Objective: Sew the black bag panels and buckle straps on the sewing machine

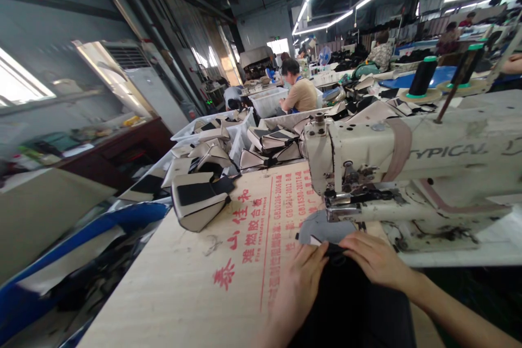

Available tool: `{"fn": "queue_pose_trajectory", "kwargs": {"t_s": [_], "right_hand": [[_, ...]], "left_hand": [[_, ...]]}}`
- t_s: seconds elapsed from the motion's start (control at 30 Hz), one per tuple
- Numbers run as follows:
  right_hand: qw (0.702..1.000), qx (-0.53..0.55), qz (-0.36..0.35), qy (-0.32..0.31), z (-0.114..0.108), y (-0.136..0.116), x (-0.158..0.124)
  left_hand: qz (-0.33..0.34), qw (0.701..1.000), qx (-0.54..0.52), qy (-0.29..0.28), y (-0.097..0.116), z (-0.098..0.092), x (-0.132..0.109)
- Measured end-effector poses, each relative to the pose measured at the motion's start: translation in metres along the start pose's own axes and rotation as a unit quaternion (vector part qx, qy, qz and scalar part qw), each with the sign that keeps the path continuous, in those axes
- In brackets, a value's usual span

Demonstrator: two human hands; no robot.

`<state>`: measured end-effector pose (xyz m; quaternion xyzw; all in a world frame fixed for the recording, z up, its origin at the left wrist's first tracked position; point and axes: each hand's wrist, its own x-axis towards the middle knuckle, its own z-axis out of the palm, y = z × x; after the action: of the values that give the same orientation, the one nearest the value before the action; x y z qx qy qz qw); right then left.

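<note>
My left hand (pixel 299 283) pinches the near left edge of a grey sewn piece with a black edge (pixel 326 225). My right hand (pixel 371 258) grips the same black edge farther right, its fingers pressed together. Part of the piece reaches under the front of a cream sewing machine (pixel 367 147), close to the needle area. The hands hide much of the black edge. Below them is a dark mass, and I cannot tell whether it is cloth of the piece or clothing. A beige and black sewn piece (pixel 199 201) rests on the plywood board (pixel 183 283) to the left.
White bins (pixel 240 144) of beige and black pieces stand behind the board. A blue-edged container (pixel 24 304) lies at the left. Black thread cones (pixel 424 77) stand behind the machine. A co-worker (pixel 302 92) sits beyond the bins, and other people are farther back.
</note>
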<state>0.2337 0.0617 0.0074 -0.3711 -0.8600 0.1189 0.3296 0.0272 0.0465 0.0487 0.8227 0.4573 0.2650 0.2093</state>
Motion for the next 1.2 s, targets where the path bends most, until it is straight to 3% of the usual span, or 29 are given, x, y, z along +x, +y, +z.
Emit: {"fn": "queue_pose_trajectory", "kwargs": {"t_s": [0.13, 0.27, 0.4, 0.53, 0.67, 0.87, 0.93, 1.03, 1.13, 1.2], "right_hand": [[1.0, 0.024, 0.018, 0.002, -0.001, -0.002, 0.002], [0.997, 0.056, 0.044, -0.025, -0.009, -0.002, 0.006], [0.991, 0.072, 0.054, -0.094, -0.023, -0.003, 0.015], [0.991, 0.035, 0.03, -0.122, -0.025, -0.002, 0.02], [0.996, -0.018, 0.019, -0.088, -0.013, 0.006, 0.014], [0.998, -0.007, 0.032, -0.06, -0.006, 0.01, 0.012], [0.997, 0.004, 0.042, -0.065, -0.009, 0.008, 0.016], [0.994, 0.048, 0.087, -0.043, -0.013, 0.002, 0.024], [0.965, 0.189, 0.179, 0.007, -0.006, -0.009, 0.027], [0.898, 0.344, 0.265, 0.067, 0.01, -0.015, 0.027]], "left_hand": [[0.064, 0.994, 0.083, -0.023, 0.0, -0.002, 0.01], [0.076, 0.992, 0.073, -0.063, 0.003, -0.008, 0.016], [0.061, 0.995, 0.018, -0.074, 0.003, -0.012, 0.022], [0.044, 0.994, -0.011, -0.098, 0.003, -0.015, 0.033], [0.02, 0.994, -0.051, -0.092, -0.003, -0.018, 0.037], [-0.065, 0.976, -0.166, -0.123, -0.025, -0.015, 0.017], [-0.11, 0.97, -0.194, -0.101, -0.03, -0.007, 0.015], [-0.152, 0.975, -0.163, -0.014, -0.03, 0.0, 0.027], [-0.124, 0.991, -0.051, 0.011, -0.026, -0.007, 0.053], [-0.086, 0.995, 0.037, -0.036, -0.026, -0.016, 0.074]]}}
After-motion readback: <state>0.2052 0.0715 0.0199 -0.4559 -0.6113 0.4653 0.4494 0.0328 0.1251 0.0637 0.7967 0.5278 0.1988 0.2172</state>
